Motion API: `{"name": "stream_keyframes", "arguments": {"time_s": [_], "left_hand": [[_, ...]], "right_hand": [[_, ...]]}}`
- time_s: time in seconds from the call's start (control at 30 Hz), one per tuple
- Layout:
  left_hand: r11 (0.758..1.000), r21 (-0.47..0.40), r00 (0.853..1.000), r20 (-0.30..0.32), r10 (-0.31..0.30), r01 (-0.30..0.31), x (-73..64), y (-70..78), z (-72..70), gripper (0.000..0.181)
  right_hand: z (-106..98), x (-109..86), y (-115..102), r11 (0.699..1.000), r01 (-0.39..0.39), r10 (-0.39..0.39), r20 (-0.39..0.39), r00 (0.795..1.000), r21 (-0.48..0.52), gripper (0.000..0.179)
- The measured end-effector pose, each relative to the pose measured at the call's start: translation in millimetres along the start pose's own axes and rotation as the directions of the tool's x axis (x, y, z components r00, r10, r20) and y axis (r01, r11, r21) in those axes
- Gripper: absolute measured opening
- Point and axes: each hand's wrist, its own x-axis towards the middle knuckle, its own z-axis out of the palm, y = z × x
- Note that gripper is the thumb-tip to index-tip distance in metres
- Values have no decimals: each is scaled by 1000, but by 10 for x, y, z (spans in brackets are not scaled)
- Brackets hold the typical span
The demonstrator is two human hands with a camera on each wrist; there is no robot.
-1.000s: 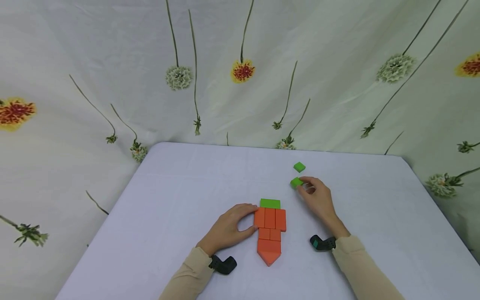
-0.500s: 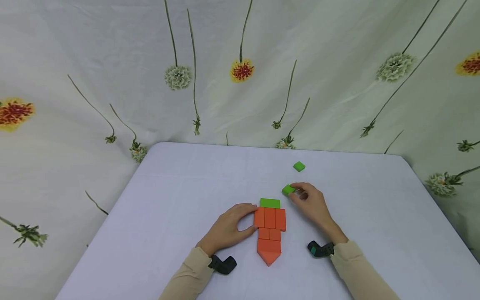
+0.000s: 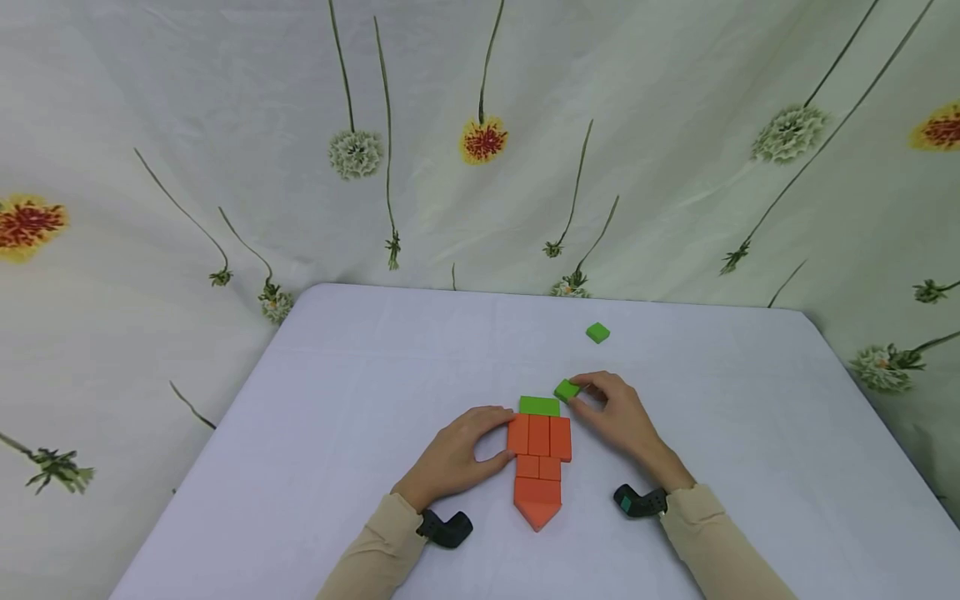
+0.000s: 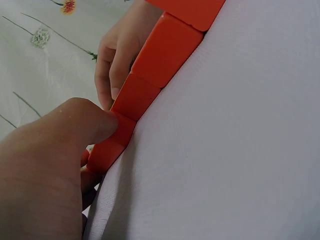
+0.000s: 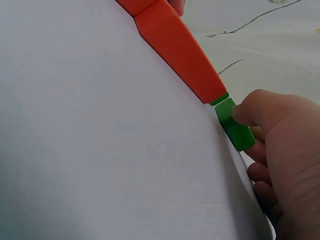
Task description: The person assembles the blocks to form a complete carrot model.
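Observation:
My right hand (image 3: 615, 412) pinches a small green block (image 3: 567, 390) between thumb and fingers. It is just off the right end of the long green block (image 3: 540, 406). In the right wrist view the thumb lies on the near face of the held green block (image 5: 235, 125). My left hand (image 3: 457, 450) holds the leftmost orange block (image 3: 517, 434) of a row, thumb at its near end and fingers at its far end. Below that row are two small orange blocks (image 3: 538, 467), a wide one (image 3: 537, 490) and an orange triangle (image 3: 537, 515) pointing toward me.
Another small green block (image 3: 597, 332) lies alone toward the table's far edge. A white cloth covers the table (image 3: 360, 367). Behind it hangs a flower-patterned curtain (image 3: 420, 217). Each wrist wears a black camera (image 3: 446, 530).
My right hand has brought the small green block leftward and toward me, from near the lone green block to beside the long green one. My left hand stays in place.

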Motion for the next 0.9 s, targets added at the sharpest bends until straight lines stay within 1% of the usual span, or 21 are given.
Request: {"name": "stream_keyframes", "arguments": {"time_s": [0.17,0.57,0.9], "left_hand": [[1000,-1,1000,-4,1,-1,-3,8,-8,54],[1000,-16,1000,9,-14,14,7,14,-21,54],[1000,-16,1000,16,-21,22,3,22,-22,54]], "right_hand": [[-9,-5,-6,1000,13,-13,15,1000,-6,30],[-12,-7,0,999,34,-33,24,999,-8,31],[-27,18,38,998,53,-53,25,998,-14,36]]}}
